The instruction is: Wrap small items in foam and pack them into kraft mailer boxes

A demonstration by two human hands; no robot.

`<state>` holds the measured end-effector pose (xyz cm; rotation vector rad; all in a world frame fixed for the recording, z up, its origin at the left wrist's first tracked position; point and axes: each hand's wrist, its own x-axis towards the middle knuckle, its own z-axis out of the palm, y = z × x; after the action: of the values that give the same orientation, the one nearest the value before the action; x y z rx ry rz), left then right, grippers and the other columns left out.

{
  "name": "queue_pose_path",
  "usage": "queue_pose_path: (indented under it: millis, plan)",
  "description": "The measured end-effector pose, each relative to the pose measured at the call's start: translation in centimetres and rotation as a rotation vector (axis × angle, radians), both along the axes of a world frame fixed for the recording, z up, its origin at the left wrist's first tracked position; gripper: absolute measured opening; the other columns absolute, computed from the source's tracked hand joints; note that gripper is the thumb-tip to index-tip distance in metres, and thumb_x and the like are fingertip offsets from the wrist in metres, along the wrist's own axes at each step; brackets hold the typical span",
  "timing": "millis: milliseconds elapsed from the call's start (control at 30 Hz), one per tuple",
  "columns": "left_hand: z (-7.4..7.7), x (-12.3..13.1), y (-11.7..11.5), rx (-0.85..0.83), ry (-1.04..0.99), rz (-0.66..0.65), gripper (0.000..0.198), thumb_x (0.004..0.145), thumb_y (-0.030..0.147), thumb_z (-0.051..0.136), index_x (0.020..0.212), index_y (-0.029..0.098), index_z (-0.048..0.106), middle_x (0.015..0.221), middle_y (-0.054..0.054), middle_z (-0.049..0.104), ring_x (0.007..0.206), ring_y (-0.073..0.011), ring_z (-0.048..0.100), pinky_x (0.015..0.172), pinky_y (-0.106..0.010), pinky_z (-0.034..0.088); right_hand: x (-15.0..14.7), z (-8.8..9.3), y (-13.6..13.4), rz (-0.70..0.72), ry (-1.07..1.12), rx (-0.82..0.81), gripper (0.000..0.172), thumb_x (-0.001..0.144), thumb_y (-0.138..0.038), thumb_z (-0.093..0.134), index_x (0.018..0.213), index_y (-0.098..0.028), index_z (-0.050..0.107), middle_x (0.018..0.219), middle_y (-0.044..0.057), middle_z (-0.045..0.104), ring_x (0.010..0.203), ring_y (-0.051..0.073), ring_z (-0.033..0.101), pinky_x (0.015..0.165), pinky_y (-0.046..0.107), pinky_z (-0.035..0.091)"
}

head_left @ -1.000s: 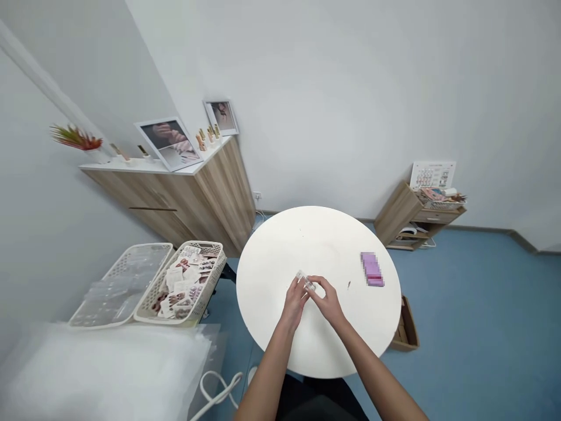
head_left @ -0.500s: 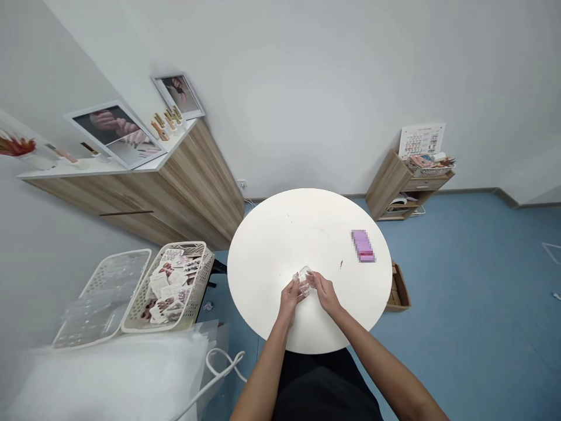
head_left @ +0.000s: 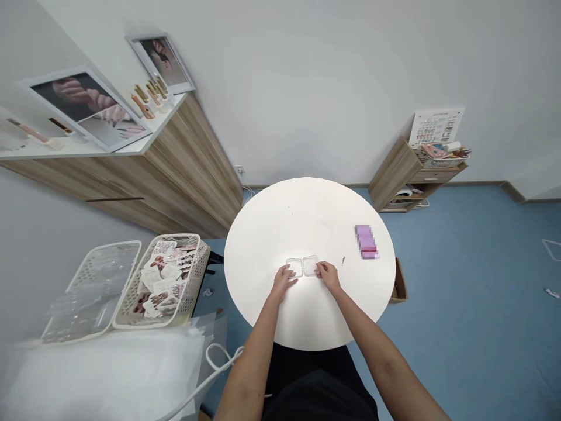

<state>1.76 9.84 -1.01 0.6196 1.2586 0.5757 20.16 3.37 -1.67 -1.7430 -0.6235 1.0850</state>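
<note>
On the round white surface (head_left: 307, 321), a small clear case (head_left: 302, 267) lies opened out between both hands. The right hand (head_left: 326, 274) pinches its right edge; the left hand (head_left: 283, 283), thumb spread from the fingers, touches the other half. I'd press lightly on the outer edges, sparing the middle, where the halves seem joined.

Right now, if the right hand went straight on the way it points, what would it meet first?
The open clear case, probably; the right hand appears to touch its right edge, though depth is unclear.
</note>
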Motion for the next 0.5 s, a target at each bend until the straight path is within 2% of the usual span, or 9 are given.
queue_pose_path:
  millis: [100,233,367,500]
  plan:
    - [-0.9,-0.9,-0.2,0.084,0.09,-0.019,0.034,0.081,0.02,0.064,0.115,0.019,0.057,0.113,-0.011,0.059,0.109,-0.0208,0.06,0.085,-0.036,0.059,0.5,-1.0,0.0,0.04,-0.114,-0.041,0.039,0.076,-0.055,0.055,0.08,-0.019,0.067,0.074,0.007,0.07,0.067,0.021,0.064,0.068,0.036,0.054]
    - [-0.8,-3.0,-0.7,0.25,0.221,-0.031,0.036,0.082,0.018,0.06,0.118,0.019,0.059,0.12,-0.012,0.058,0.104,-0.0196,0.061,0.084,-0.034,0.057,0.6,-1.4,0.3,0.054,-0.476,-0.055,0.037,0.081,-0.047,0.048,0.091,-0.019,0.068,0.097,0.013,0.067,0.093,0.028,0.06,0.086,0.043,0.048]
    - [1.0,-7.2,-0.8,0.613,0.426,-0.036,0.03,0.087,0.021,0.051,0.114,0.021,0.063,0.117,-0.01,0.061,0.104,-0.0194,0.062,0.085,-0.033,0.055,-1.6,-0.6,2.1,0.111,-0.65,0.005,0.039,0.085,-0.044,0.043,0.104,-0.019,0.065,0.11,0.015,0.059,0.109,0.031,0.048,0.091,0.046,0.042]
    - [3.6,-14.3,-0.9,0.886,0.8,0.074,0.034,0.091,0.022,0.043,0.119,0.022,0.062,0.12,-0.011,0.059,0.114,-0.0234,0.057,0.096,-0.041,0.049,-6.9,1.3,5.4,0.277,-0.665,0.126,0.036,0.089,-0.043,0.042,0.109,-0.022,0.063,0.11,0.011,0.057,0.108,0.029,0.045,0.091,0.044,0.041]
